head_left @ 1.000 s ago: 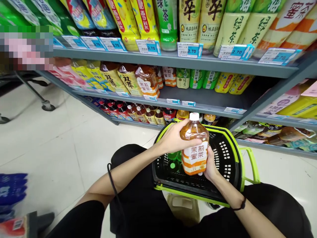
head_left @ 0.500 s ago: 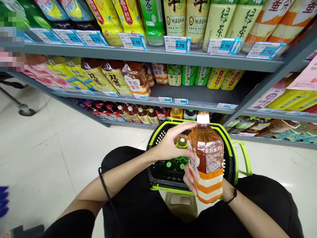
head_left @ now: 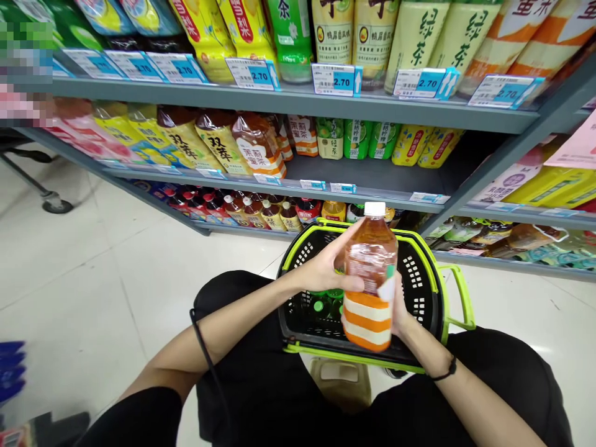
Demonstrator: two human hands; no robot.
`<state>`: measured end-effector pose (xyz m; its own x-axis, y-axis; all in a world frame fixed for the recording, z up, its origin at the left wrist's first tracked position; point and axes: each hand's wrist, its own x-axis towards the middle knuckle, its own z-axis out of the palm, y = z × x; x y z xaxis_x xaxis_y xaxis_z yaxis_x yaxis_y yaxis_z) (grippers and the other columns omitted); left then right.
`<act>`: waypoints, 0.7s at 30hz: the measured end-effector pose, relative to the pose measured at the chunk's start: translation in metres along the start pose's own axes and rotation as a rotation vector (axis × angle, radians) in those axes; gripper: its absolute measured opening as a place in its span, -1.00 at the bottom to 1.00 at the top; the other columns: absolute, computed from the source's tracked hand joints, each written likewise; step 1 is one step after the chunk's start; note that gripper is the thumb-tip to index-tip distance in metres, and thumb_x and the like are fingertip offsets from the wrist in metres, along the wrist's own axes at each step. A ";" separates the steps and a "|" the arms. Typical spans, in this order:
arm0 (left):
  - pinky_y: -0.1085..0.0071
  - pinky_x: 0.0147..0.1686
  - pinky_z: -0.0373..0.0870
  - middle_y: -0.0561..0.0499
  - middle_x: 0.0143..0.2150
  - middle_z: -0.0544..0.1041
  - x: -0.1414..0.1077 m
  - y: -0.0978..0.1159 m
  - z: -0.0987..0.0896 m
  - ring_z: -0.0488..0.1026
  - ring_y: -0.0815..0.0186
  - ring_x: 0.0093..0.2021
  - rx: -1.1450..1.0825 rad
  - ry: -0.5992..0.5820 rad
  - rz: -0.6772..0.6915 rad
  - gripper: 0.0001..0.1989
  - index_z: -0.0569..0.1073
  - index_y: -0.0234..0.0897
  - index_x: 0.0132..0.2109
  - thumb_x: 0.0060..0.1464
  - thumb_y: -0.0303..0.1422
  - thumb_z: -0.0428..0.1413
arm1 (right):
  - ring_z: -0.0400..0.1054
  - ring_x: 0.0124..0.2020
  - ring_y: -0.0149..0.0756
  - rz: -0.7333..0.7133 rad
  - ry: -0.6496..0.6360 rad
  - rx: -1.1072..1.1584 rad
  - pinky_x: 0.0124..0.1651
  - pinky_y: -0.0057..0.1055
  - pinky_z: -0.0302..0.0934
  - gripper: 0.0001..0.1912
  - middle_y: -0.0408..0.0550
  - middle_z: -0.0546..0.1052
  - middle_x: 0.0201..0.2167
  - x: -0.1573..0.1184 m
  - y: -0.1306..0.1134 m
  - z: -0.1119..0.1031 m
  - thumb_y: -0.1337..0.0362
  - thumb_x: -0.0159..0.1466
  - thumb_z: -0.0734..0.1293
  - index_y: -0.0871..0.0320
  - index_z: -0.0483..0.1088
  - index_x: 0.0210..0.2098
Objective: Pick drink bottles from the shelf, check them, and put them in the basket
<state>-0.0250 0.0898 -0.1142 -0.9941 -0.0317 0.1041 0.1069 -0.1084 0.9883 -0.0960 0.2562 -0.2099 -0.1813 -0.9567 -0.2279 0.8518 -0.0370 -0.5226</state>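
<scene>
A large tea bottle (head_left: 370,279) with a white cap, amber liquid and an orange-and-cream striped label is held nearly upright between my two hands. My left hand (head_left: 328,267) grips its left side, thumb across the label. Behind its right side is my right hand (head_left: 401,304), closed against the bottle with most of its fingers hidden. Below the bottle sits a black shopping basket (head_left: 428,298) with a lime-green rim and handles. Several green-capped bottles (head_left: 319,305) stand inside the basket, partly covered by my left hand and the tea bottle.
Ahead runs a grey shelf unit (head_left: 298,105) stocked with drink bottles and price tags. A matching striped tea bottle (head_left: 258,146) stands on the middle shelf. At the left, a caster wheel (head_left: 57,203) rests on the pale tiled floor (head_left: 93,273). My knees flank the basket.
The tea bottle has shifted left and slightly up, and it has been turned so another side of its label faces me. Both hands moved with it.
</scene>
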 end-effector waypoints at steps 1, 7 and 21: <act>0.08 0.30 0.42 -0.25 0.47 0.26 0.001 0.000 -0.001 0.29 -0.16 0.42 -0.024 0.000 -0.016 0.17 0.10 -0.07 0.53 -0.12 -0.07 0.49 | 0.57 -0.11 0.04 -0.073 0.078 -0.019 0.00 -0.04 0.50 -0.27 0.04 0.68 -0.25 0.001 0.002 0.001 -0.45 0.19 0.32 0.11 0.55 -0.17; -0.06 0.34 0.34 -0.37 0.28 0.47 0.004 0.006 -0.011 0.41 -0.20 0.32 -0.055 -0.018 -0.021 0.08 0.27 -0.25 0.45 -0.14 -0.01 0.47 | 0.52 0.09 0.14 -0.328 0.224 -0.216 0.13 0.02 0.43 -0.25 0.08 0.68 -0.13 0.008 0.019 -0.010 -0.43 0.22 0.32 0.12 0.57 -0.07; -0.12 0.28 0.40 -0.39 0.37 0.37 0.003 0.011 -0.008 0.39 -0.29 0.33 -0.079 -0.094 -0.022 0.06 0.33 -0.23 0.41 -0.20 -0.06 0.49 | 0.52 0.07 0.14 -0.498 0.174 -0.359 0.15 -0.03 0.42 -0.32 0.05 0.66 -0.06 0.000 0.019 -0.017 -0.35 0.28 0.35 0.11 0.59 -0.01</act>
<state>-0.0269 0.0808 -0.1035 -0.9933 0.0640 0.0961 0.0828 -0.1858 0.9791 -0.0884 0.2604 -0.2332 -0.6159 -0.7878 -0.0015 0.4326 -0.3366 -0.8364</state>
